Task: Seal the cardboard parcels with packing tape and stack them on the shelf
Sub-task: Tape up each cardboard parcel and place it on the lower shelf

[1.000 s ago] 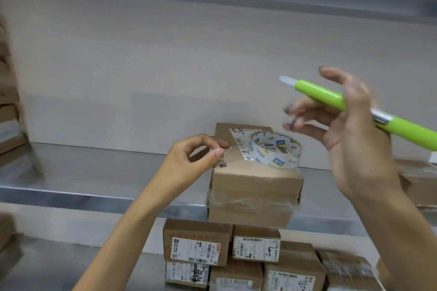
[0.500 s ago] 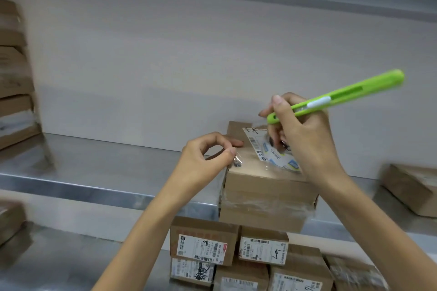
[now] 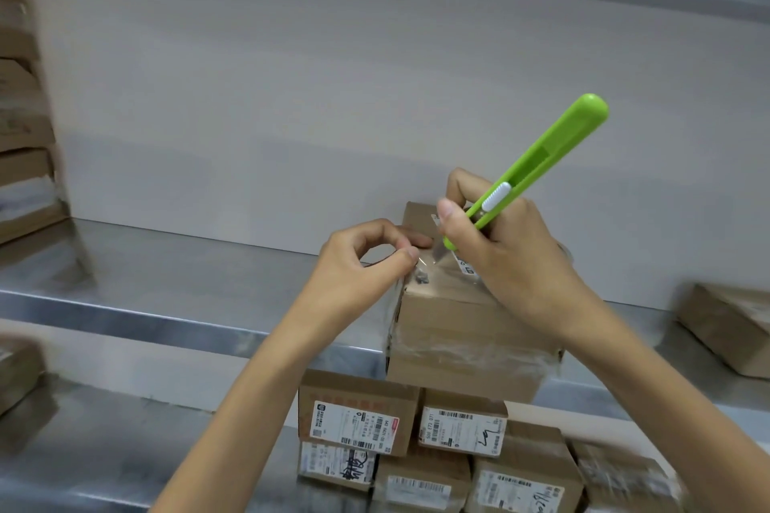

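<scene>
While the left hand (image 3: 358, 262) pinches tape (image 3: 423, 263) atop the parcel (image 3: 458, 317), the right hand (image 3: 514, 258) grips a cutter (image 3: 541, 167).

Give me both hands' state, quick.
Left hand: closed, pinching the clear tape end.
Right hand: closed, gripping the green utility knife.

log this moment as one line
step: tape cut | left hand: pinches tape end over parcel top | right hand: grips green cutter, blade at tape | parcel: on shelf edge

Bare forearms (image 3: 266, 383), bare hands (image 3: 354, 267)
</scene>
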